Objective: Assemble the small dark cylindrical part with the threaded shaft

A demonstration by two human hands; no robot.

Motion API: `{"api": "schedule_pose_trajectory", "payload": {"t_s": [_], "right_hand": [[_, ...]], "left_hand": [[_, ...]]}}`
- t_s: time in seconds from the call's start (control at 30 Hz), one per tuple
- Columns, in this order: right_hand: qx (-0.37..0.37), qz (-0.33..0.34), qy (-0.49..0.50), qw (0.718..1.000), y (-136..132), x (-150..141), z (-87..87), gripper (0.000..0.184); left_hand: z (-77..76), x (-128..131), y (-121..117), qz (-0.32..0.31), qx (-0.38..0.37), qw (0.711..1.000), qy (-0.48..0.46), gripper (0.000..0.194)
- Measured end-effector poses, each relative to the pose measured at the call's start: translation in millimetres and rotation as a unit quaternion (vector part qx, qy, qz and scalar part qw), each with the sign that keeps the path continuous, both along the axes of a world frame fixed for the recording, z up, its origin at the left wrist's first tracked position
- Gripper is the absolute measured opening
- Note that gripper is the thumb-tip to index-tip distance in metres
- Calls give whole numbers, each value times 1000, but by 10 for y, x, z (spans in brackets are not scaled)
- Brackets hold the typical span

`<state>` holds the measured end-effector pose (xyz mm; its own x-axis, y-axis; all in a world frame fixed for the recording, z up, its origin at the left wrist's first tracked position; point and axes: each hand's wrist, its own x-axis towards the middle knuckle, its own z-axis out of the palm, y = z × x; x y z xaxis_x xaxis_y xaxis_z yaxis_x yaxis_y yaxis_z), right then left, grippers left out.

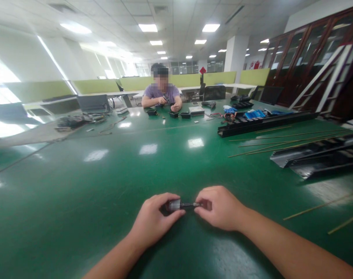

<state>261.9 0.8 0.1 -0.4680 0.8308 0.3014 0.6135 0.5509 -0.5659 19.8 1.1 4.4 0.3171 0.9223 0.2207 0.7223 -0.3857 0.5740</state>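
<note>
A small silver cylinder with a thin dark shaft (175,204) lies level between my hands, close above or on the green tabletop; which of the two I cannot tell. My left hand (154,217) is closed around the cylinder, fingers on the far side and thumb on the near side. At the shaft's right end, the fingertips and thumb of my right hand (218,207) pinch its tip. The fingers hide part of both ends, so the exact kind of part is unclear.
Across the green table (121,170) sits a person (161,93) handling a dark part, with small black boxes (173,114) in front. To the right are long black channels (263,124) and thin brass-coloured rods (281,140). A cluttered pile (80,121) lies at left.
</note>
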Motion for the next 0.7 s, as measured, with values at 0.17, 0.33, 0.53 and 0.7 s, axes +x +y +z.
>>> {"api": "schedule_pose_trajectory", "payload": {"t_s": [0.17,0.33,0.53,0.7], "right_hand": [[0,1,-8,1000,-9,1,19,8],[0,3,-10,1000,-15,4,42,8],[2,4,-12,1000,-10,10,44,8],[2,5,-12,1000,-15,14,38,8]], "left_hand": [[12,5,8,-1,2,1000,2,29],[16,-3,9,-3,5,1000,1,29],[24,-5,4,-7,11,1000,-2,29],[38,-2,1,-5,14,1000,-2,29]]}}
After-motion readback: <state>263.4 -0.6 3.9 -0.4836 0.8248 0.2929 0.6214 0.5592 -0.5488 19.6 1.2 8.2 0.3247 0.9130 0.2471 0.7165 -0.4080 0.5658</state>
